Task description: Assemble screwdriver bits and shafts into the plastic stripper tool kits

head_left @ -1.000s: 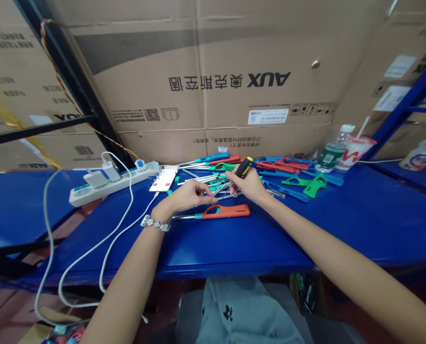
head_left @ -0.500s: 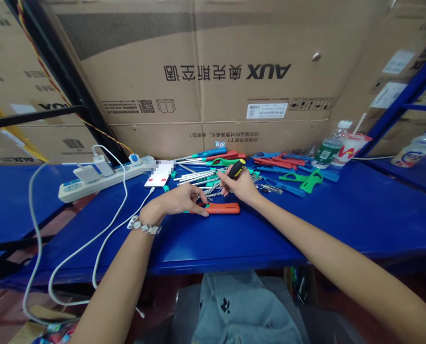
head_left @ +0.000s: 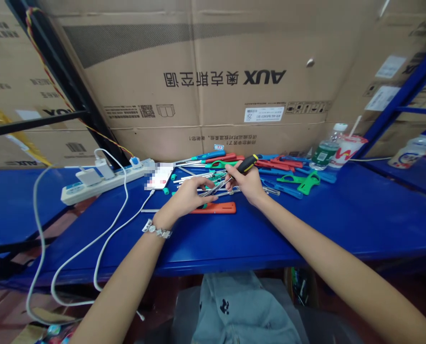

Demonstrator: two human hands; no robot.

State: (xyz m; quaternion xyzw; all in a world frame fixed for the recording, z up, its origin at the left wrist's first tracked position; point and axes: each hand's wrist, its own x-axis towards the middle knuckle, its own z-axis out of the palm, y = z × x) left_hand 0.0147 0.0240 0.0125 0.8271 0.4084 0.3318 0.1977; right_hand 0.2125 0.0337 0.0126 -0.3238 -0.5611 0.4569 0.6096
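My right hand (head_left: 247, 182) is wrapped round a black and yellow screwdriver (head_left: 248, 164), its shaft slanting down to the left. My left hand (head_left: 193, 193) has thumb and fingers curled toward each other by the screwdriver's tip; whatever lies between them is too small to make out. Just below these fingers an orange lighter-like tool (head_left: 218, 208) lies flat on the blue table (head_left: 270, 239), its metal rod pointing left. Behind both hands is a pile of metal rods, teal pieces and red handles (head_left: 277, 163). Green handles (head_left: 309, 182) lie right of the pile.
A white power strip (head_left: 107, 181) with plugs and trailing cables stands at the left, beside a phone (head_left: 161, 176). At the right back are a bottle (head_left: 324, 154), a cup (head_left: 348, 152) and another bottle (head_left: 413, 152). A large cardboard box (head_left: 216, 48) stands behind.
My left hand has moved off the orange tool, slightly up, to the screwdriver's tip. The screwdriver has shifted a little right and tilted lower in my right hand. The view has shifted slightly.
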